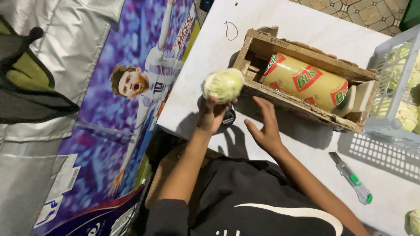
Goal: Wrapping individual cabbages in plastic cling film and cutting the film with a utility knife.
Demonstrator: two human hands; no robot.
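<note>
Left hand (211,114) grips a wrapped cabbage (223,85), hiding its underside; right hand (264,126) hovers open near the wooden box (302,102).

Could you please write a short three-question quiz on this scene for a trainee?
1. True or false: the left hand holds the cabbage.
2. What lies inside the wooden crate? A) a yellow roll B) a knife C) a basket
3. Fill in: the green-handled cutter lies on the white ____.

Key: 1. True. 2. A, the yellow roll. 3. Table; the cutter lies apart from the right hand, which is open and empty by the crate.
</note>
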